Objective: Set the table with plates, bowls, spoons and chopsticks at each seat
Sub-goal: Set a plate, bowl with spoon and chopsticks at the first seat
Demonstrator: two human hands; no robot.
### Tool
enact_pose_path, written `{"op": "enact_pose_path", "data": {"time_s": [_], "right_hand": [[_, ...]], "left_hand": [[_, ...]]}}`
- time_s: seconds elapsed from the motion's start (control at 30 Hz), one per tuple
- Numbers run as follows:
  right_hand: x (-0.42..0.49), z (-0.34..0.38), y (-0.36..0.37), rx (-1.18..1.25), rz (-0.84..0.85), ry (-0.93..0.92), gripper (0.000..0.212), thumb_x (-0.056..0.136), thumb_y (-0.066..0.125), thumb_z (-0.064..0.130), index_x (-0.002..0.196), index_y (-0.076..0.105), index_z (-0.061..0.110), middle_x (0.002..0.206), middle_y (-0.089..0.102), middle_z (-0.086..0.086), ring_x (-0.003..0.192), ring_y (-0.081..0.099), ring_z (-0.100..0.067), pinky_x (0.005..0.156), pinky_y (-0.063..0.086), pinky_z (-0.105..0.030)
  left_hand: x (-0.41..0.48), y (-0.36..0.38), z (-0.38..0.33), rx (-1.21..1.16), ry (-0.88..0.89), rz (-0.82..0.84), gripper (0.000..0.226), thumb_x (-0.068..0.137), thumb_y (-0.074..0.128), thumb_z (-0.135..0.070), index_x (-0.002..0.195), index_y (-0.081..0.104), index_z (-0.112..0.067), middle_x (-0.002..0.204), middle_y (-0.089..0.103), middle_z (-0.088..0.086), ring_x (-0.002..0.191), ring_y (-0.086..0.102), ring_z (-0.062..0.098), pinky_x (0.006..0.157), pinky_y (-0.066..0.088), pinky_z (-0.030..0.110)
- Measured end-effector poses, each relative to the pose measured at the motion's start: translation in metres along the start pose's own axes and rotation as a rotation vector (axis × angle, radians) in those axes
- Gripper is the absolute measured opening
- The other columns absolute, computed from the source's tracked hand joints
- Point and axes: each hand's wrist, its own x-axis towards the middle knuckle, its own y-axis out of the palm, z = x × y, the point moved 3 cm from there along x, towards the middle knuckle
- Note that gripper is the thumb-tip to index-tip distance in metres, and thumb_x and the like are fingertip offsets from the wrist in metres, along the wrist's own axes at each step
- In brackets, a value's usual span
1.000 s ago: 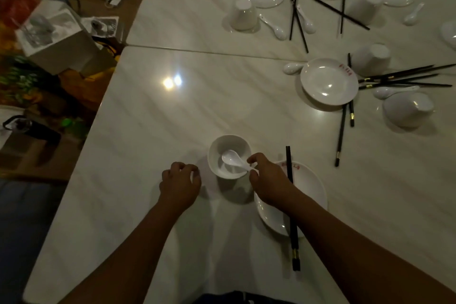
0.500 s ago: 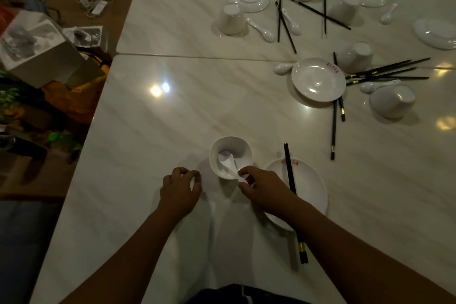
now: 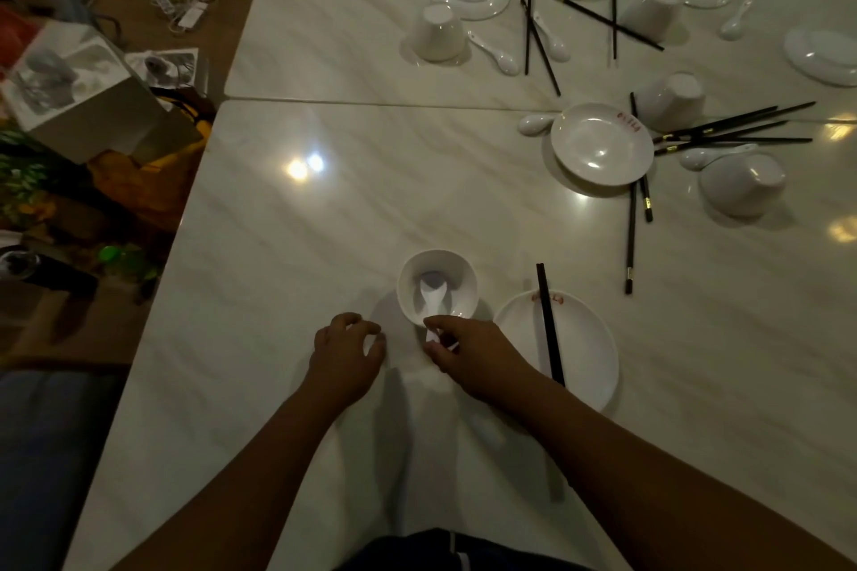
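Near the table [image 3: 287,246] edge closest to the camera, a white bowl [image 3: 437,286] is sitting upright with a white spoon [image 3: 431,299] lying in it, handle sticking out over the near rim. Right hand [image 3: 473,352] is pinching that handle end, fingers [image 3: 440,327] closed around it, spoon scoop resting inside the bowl. Left hand [image 3: 345,355] is sitting just left of the bowl, fingers loosely curled, holding nothing, not touching the bowl as far as I can tell.

Plate [image 3: 589,352] is lying just right of the bowl, nearly touching it, partly under the right forearm. Black chopsticks [image 3: 548,322] are lying across the plate, far end sticking past its far rim; can't tell if it's one stick or a pair.

Farther right: second plate [image 3: 601,144] facing up, a spoon at its left rim, chopsticks poking out from under its near rim, more chopsticks fanning out to its right. Overturned bowl [image 3: 742,185] is lying near it.

Adjoining table beyond the seam is carrying more overturned bowls, upside-down plates, spoons and crossed chopsticks, all scattered.
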Motion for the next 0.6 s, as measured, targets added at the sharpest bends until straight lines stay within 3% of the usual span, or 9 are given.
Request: {"op": "enact_pose_path", "data": {"time_s": [0.17,0.3,0.47,0.6], "right_hand": [[-0.002,-0.004,-0.004,0.016,0.026,0.019,0.043,0.092,0.057,0.034,0.133,0.052,0.022,0.107,0.071,-0.004,0.091,0.067,-0.015,0.090,0.051,-0.029],[-0.008,-0.012,-0.017,0.062,-0.026,0.049,0.040,0.091,0.058,0.033,0.129,0.054,0.024,0.097,0.070,0.001,0.088,0.064,-0.012,0.082,0.048,-0.023],[-0.017,-0.035,-0.049,0.082,-0.092,0.108,0.034,0.093,0.054,0.035,0.126,0.056,0.025,0.095,0.067,0.006,0.085,0.061,-0.009,0.078,0.047,-0.022],[-0.024,-0.063,-0.084,0.046,-0.190,0.141,0.032,0.093,0.055,0.034,0.122,0.059,0.024,0.093,0.063,0.007,0.086,0.057,-0.008,0.084,0.046,-0.025]], "left_hand": [[-0.001,-0.004,-0.007,-0.040,0.001,-0.004,0.032,0.094,0.049,-0.031,0.122,0.058,-0.020,0.136,0.045,0.008,0.124,0.044,0.027,0.106,0.029,0.037],[0.000,-0.020,-0.027,-0.139,0.019,-0.058,0.034,0.093,0.052,-0.024,0.126,0.054,-0.017,0.133,0.048,0.013,0.122,0.047,0.029,0.105,0.035,0.037],[0.008,-0.053,-0.073,-0.157,0.138,-0.198,0.032,0.092,0.055,-0.021,0.123,0.056,-0.014,0.129,0.052,0.012,0.119,0.050,0.027,0.102,0.035,0.034],[0.002,-0.060,-0.128,-0.182,0.235,-0.221,0.029,0.092,0.054,-0.020,0.121,0.058,-0.016,0.127,0.054,0.008,0.117,0.051,0.024,0.095,0.036,0.027]]}}
